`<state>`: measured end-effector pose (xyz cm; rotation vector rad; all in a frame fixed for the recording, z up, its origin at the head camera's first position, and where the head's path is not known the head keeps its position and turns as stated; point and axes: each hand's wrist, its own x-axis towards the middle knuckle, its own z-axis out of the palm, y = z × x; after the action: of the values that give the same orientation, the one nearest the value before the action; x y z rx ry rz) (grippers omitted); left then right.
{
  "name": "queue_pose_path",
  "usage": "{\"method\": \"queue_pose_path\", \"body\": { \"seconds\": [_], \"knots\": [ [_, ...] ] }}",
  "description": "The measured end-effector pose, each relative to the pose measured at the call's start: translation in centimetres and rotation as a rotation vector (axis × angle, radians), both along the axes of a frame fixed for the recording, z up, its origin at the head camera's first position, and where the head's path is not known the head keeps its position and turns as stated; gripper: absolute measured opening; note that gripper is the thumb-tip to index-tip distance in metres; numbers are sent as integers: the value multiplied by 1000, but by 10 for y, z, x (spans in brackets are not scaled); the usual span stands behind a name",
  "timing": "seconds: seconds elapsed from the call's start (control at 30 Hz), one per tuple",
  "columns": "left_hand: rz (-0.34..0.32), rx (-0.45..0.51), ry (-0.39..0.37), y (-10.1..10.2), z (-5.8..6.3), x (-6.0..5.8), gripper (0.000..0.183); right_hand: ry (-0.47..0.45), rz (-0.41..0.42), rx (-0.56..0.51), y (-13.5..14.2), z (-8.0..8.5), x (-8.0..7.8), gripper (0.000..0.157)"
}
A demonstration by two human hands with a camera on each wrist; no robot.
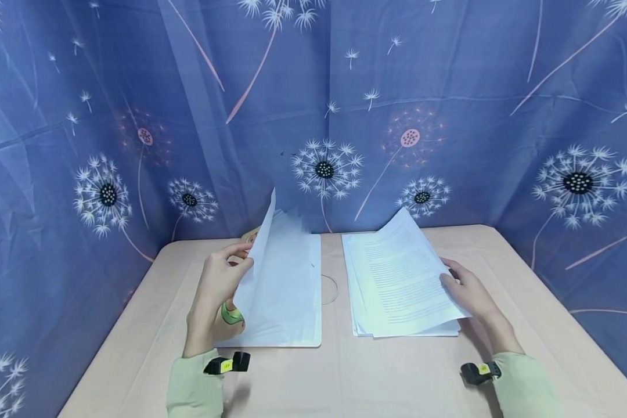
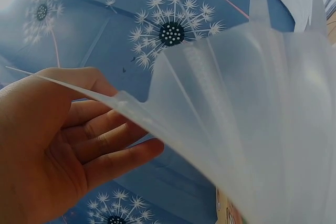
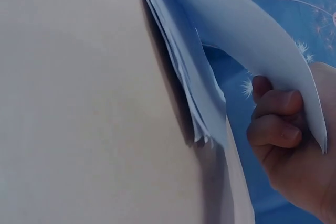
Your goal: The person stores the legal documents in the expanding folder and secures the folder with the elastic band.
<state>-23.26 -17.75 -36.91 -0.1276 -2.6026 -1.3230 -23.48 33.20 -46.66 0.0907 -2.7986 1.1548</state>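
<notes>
On the left of the table, a display book (image 1: pixel 316 290) lies spread, its translucent plastic sleeves (image 2: pixel 252 98) fanned upward. My left hand (image 1: pixel 216 287) pinches the outer edge of a raised sleeve between thumb and forefinger, the other fingers loosely bent behind it. Part of a tan cover with a cartoon print (image 1: pixel 232 315) shows beneath that hand. To the right lies a stack of papers (image 1: pixel 353 284). My right hand (image 1: pixel 470 293) grips a printed sheet (image 1: pixel 397 273) by its right edge, holding it bowed up off the stack; its fingers curl under the sheet (image 3: pixel 262 40).
A thin looped strand (image 1: pixel 337 290) lies on the pale tabletop (image 1: pixel 339 377) between book and papers. A blue curtain (image 1: pixel 355 69) with dandelion prints hangs behind and at both sides, close to the table's edges. Each wrist wears a small black camera (image 1: pixel 229 364).
</notes>
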Motion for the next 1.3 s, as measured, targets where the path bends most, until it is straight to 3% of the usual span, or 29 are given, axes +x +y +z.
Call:
{"method": "queue_pose_path", "body": {
  "seconds": [0.6,1.3],
  "knots": [
    [-1,1,-6,1,-1,-1,38,104,2,-120,-4,18,6,54],
    [-1,-2,-15,2,-3,-2,39,155,-2,-314,-17,41,11,54]
  ]
}}
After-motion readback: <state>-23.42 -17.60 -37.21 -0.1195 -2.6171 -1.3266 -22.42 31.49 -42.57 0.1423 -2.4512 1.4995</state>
